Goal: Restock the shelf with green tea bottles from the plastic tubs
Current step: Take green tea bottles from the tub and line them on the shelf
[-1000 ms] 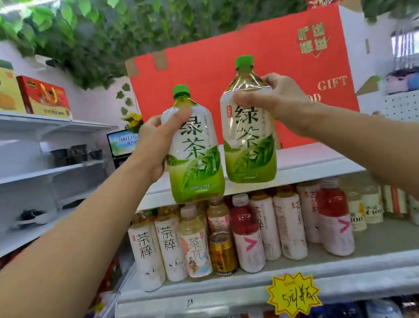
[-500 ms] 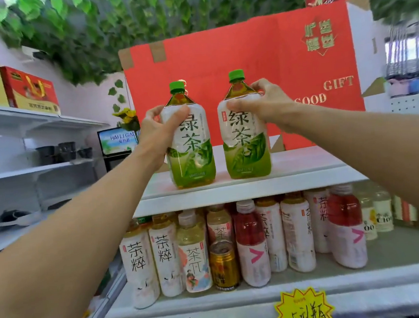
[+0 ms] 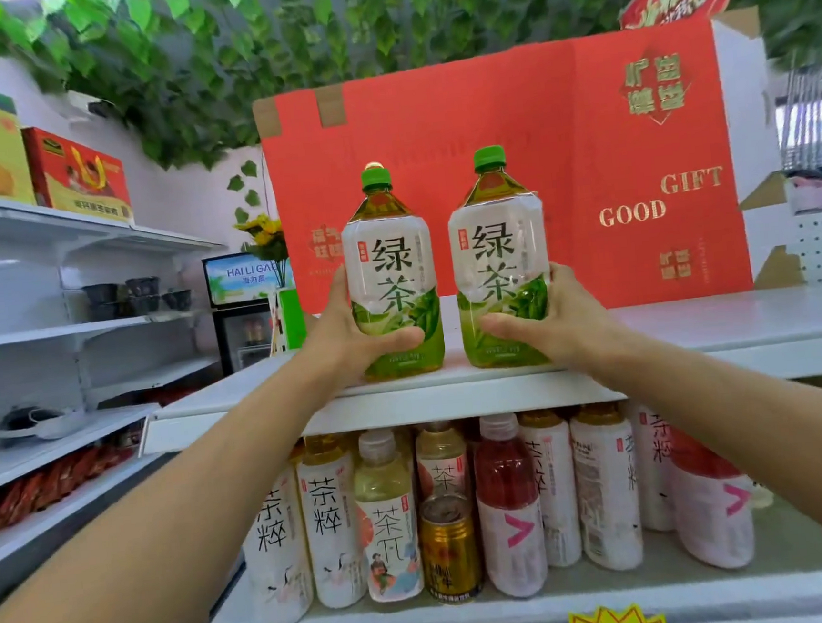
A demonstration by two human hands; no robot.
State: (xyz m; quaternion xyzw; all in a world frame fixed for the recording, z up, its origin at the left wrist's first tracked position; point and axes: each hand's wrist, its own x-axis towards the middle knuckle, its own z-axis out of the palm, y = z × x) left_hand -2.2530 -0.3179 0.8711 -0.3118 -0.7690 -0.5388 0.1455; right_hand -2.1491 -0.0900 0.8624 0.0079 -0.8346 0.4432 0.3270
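left hand (image 3: 351,336) grasping left green tea bottle (image 3: 392,273), right hand (image 3: 556,321) grasping right green tea bottle (image 3: 499,259), both upright at top shelf (image 3: 699,331) front edge

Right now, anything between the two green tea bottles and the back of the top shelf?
Only the red gift box, standing upright behind both. The left bottle and right bottle stand at the top shelf's front edge, held by the left hand and right hand; bare shelf lies between.
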